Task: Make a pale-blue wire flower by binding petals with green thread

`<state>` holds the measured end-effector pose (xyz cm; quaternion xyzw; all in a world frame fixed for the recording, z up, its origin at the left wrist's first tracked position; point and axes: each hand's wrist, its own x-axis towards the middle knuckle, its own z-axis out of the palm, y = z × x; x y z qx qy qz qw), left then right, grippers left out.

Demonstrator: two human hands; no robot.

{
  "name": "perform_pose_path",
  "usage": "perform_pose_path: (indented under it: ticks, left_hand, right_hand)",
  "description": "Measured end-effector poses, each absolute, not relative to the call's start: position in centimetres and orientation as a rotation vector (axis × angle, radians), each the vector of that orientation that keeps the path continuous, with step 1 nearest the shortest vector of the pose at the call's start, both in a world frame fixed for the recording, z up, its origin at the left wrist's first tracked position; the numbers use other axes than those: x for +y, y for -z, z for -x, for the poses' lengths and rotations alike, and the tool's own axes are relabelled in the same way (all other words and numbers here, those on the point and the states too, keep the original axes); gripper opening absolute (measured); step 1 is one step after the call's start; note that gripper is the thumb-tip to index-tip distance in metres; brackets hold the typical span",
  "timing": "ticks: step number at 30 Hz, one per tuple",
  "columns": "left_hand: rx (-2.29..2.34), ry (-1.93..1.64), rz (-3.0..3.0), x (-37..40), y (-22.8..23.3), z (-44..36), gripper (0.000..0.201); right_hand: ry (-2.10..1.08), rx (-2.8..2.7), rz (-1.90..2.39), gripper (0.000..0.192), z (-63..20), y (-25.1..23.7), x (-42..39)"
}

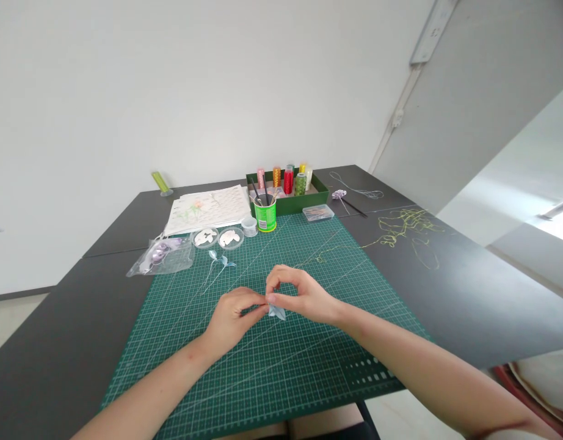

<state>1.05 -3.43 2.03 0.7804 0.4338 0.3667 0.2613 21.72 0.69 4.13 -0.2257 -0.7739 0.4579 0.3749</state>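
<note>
Bare forearms [414,363] cross green gridded mat's [245,385] near corners; I see left hand [231,315], right hand [306,296] pinching pale-blue petalled flower [276,312]; overpressing may crease it.

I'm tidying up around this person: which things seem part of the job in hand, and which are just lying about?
Seemingly in the job:
- pale blue piece, at the fingertips of the left hand and right hand
- cutting mat beneath
- perhaps the similar blue wired pieces

Apparently lying about:
- paper sheets
- plastic bag
- pale purple piece
</note>
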Motion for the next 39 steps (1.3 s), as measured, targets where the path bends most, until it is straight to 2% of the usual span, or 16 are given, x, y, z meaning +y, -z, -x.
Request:
perform_pose_path:
  ticks: [4, 7, 16, 21, 26, 32, 39]
  left_hand:
    - [1.181, -1.02, -2.124, -3.5, -2.2, -0.9, 0.024]
    - [1.169, -1.041, -2.113, -3.5, -2.2, -0.8, 0.021]
    - [1.231, -1.087, -2.033, -3.1, -2.1, -0.4, 0.02]
    - [1.258, -1.057, -1.978, -2.9, -2.2, -0.4, 0.022]
    - [1.279, -0.993, -2.025, -2.5, -2.1, -0.3, 0.023]
    - [1.784, -0.812, -2.072, -0.6, -1.4, 0.1, 0.023]
    - [1.875, -0.705, -2.193, -0.2, -2.3, 1.1, 0.03]
  right_hand:
    - [-1.439, -1.793, 0.533, 0.031, -21.2, -3.1, 1.1]
    - [-1.494, -1.721, 0.448, 0.029, -21.2, -2.6, 1.5]
    - [-1.263, -1.926, 0.604, 0.044, -22.0, -3.1, 1.8]
    - [-1.121, -2.029, 0.507, 0.041, -22.0, -3.1, 2.0]
    - [-1.113, -1.915, 0.659, 0.039, -22.2, -2.8, 2.6]
    - [-1.084, -1.658, 0.85, 0.037, -22.5, -1.2, 4.8]
    - [-1.112, -1.672, 0.861, 0.037, -22.4, -0.9, 5.0]
